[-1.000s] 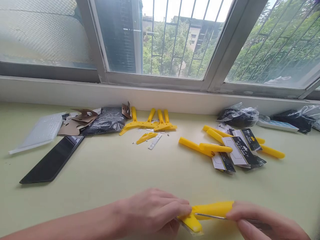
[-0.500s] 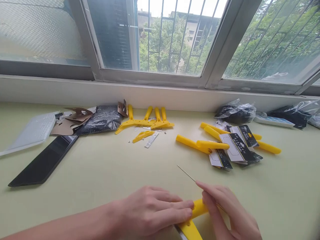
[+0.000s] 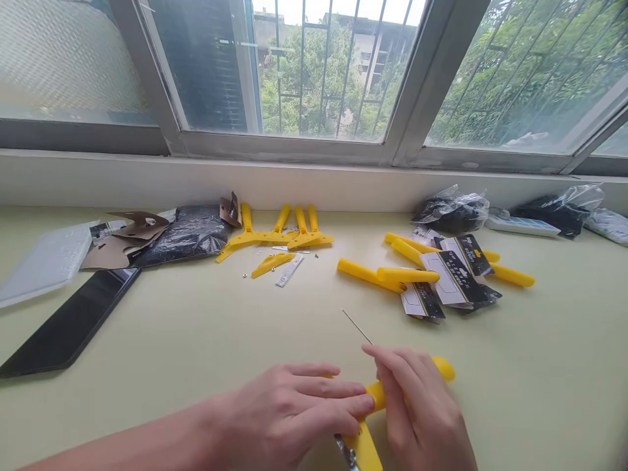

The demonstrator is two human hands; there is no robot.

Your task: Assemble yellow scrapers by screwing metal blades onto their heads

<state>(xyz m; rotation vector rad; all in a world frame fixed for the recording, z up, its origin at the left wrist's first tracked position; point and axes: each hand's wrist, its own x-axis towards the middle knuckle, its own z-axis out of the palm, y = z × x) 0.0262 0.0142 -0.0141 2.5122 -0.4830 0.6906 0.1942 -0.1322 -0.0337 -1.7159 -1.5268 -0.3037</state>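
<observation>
A yellow plastic scraper [image 3: 367, 446] with a long round handle lies at the front edge of view, a shiny metal strip along its lower left side. My left hand [image 3: 299, 409] is laid over it, fingers pressed on the joint of handle and head and gripping it. Between the fingers of my right hand [image 3: 422, 405] is a thin metal rod [image 3: 357, 326], its free tip pointing up and left. That hand hovers over the scraper's handle, whose rounded end [image 3: 445, 368] shows behind it. The rod's other end is hidden by the hand.
Yellow handled parts [image 3: 275, 239], small hardware and a narrow sachet [image 3: 290, 270] lie at the back. Packaged yellow tools [image 3: 412, 276] are piled on the right. Leftwards are a black bag [image 3: 189, 232] and a dark flat panel [image 3: 71, 324]. Clear plastic bags [image 3: 451, 210] sit by the window wall.
The view has shifted slightly. My right hand has moved left along the scraper with the rod, uncovering the handle's end. The left hand still presses on the scraper.
</observation>
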